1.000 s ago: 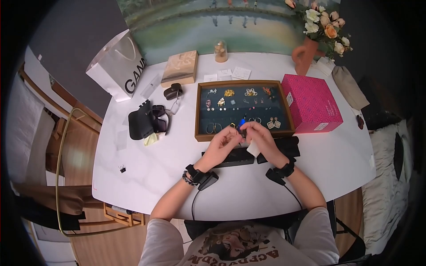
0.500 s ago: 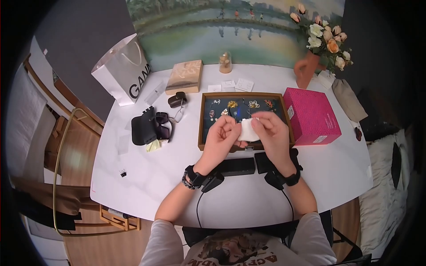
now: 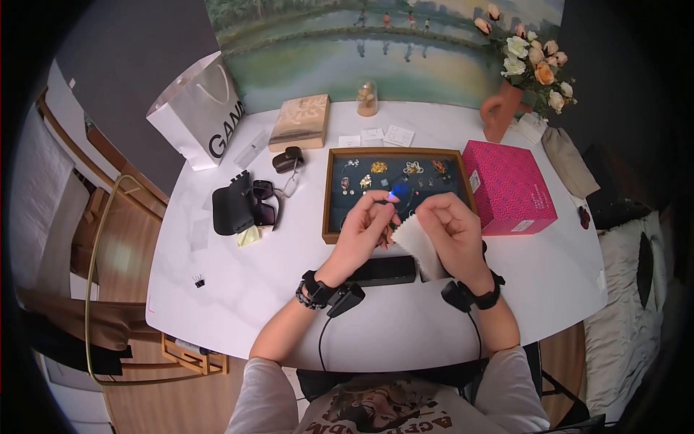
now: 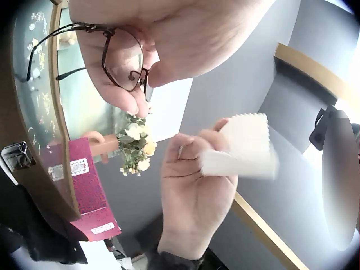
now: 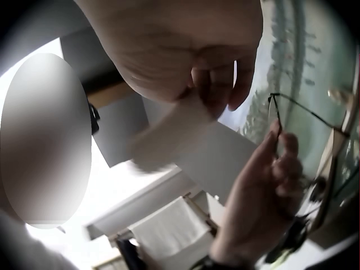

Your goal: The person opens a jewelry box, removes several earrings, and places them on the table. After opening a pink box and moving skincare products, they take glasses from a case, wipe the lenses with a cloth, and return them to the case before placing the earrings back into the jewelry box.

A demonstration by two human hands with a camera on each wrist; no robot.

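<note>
Dark thin-rimmed eyeglasses (image 4: 125, 56) are pinched at one lens between the thumb and fingers of my left hand (image 3: 359, 233), their temples pointing away toward the tray. A blue glint shows on them in the head view. My right hand (image 3: 457, 235) grips a white cleaning cloth (image 3: 417, 244) with zigzag edges, which hangs down beside the glasses, apart from them. Both hands are raised over the near edge of a wooden jewellery tray (image 3: 327, 195). Below them lies a long black case (image 3: 383, 272), partly hidden by the hands.
A pink box (image 3: 510, 189) stands right of the tray. To the left are sunglasses (image 3: 265, 211), a black case (image 3: 231, 210), a brown case (image 3: 289, 158) and a small black claw clip (image 3: 199, 281). Behind stand a paper bag (image 3: 191, 119), a glass dome (image 3: 366, 101) and a flower vase (image 3: 504, 112).
Half a second ago the cloth was between both hands, covering the glasses. Now my right hand has drawn it off to the right, and the glasses show in my left hand.
</note>
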